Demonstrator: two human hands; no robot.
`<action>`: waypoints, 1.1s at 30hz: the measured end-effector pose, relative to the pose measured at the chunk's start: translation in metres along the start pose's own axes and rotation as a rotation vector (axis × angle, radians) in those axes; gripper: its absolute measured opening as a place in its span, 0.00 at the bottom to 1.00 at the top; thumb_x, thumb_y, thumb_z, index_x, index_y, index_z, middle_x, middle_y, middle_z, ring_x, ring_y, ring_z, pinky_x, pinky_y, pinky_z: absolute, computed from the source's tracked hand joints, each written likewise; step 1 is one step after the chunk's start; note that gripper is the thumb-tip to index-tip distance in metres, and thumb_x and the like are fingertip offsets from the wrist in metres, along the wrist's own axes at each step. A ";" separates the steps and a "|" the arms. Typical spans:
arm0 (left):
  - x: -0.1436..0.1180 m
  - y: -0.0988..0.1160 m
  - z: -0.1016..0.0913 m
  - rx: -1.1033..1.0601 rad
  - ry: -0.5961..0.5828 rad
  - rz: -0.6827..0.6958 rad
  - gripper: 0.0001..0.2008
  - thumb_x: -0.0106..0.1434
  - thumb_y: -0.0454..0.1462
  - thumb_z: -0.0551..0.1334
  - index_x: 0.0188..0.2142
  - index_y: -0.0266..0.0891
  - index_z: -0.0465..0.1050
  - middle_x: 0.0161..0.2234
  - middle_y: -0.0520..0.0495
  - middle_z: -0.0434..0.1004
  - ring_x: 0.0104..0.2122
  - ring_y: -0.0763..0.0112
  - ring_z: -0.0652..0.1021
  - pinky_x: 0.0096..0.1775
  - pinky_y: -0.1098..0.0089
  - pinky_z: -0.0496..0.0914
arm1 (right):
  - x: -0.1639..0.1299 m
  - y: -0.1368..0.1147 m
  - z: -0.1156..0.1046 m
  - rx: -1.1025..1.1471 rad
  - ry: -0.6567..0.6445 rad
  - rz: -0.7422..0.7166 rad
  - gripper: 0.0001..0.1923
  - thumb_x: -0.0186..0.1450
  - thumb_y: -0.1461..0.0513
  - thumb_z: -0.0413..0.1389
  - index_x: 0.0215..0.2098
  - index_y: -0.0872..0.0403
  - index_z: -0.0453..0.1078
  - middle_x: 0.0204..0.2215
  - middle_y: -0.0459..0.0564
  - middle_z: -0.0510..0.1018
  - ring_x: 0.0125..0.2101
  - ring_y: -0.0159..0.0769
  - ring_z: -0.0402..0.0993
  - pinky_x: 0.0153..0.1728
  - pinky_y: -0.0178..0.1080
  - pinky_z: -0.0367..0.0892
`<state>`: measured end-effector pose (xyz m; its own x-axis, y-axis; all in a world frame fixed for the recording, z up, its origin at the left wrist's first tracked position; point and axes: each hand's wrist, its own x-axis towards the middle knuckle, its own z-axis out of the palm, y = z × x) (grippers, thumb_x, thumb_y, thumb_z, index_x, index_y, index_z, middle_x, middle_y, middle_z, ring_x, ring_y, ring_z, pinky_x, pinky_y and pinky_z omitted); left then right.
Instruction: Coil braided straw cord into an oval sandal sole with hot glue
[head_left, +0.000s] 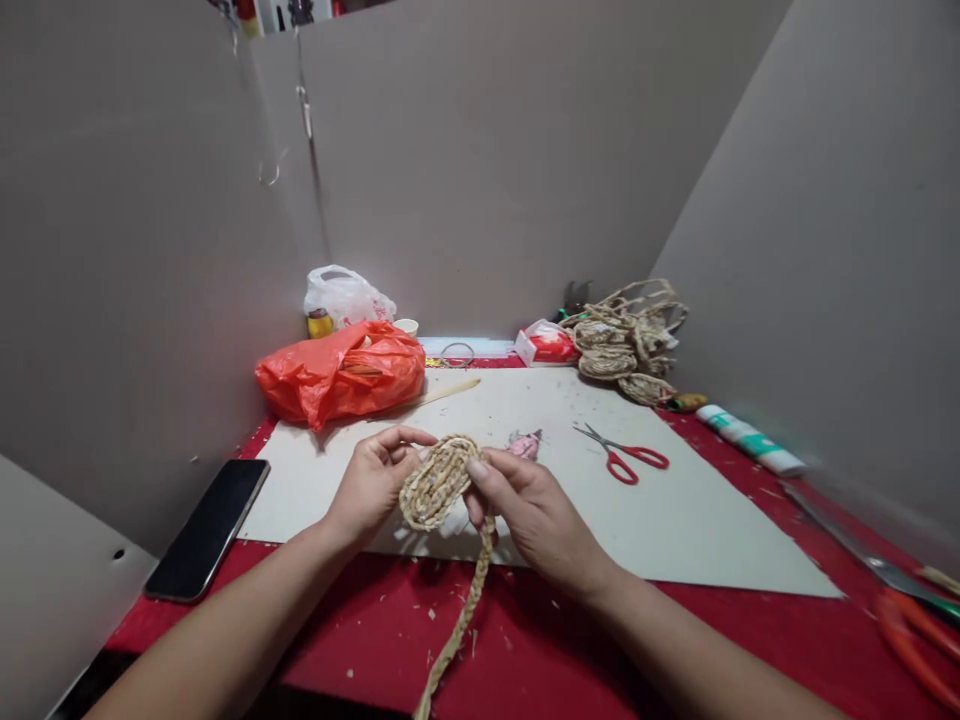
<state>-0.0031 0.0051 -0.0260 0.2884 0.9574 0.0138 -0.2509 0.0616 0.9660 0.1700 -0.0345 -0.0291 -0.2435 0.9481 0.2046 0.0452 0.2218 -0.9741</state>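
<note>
Near the front of the board [675,530], both hands pinch a coiled braid mat [435,482]: left hand [371,488] on its left edge, right hand [536,520] on its right. Slackened fingers could let the coil unwind along its dangling tail [457,630].

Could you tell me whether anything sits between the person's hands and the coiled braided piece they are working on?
Nothing visible does. The left hand and right hand both already grip the coiled braid directly, above the board. The scissors lie off to the right.
</note>
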 end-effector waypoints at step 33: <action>0.004 0.018 -0.007 -0.248 0.046 -0.079 0.08 0.40 0.24 0.62 0.22 0.34 0.73 0.25 0.52 0.73 0.18 0.86 0.62 0.24 0.81 0.61 | 0.014 0.008 -0.009 0.068 0.077 -0.038 0.25 0.64 0.43 0.51 0.23 0.55 0.63 0.16 0.41 0.67 0.15 0.25 0.61 0.19 0.31 0.61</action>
<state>-0.0126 0.0122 -0.0100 0.2754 0.9583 -0.0765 -0.4496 0.1988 0.8708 0.1756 -0.0177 -0.0331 -0.1688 0.9546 0.2455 -0.0294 0.2441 -0.9693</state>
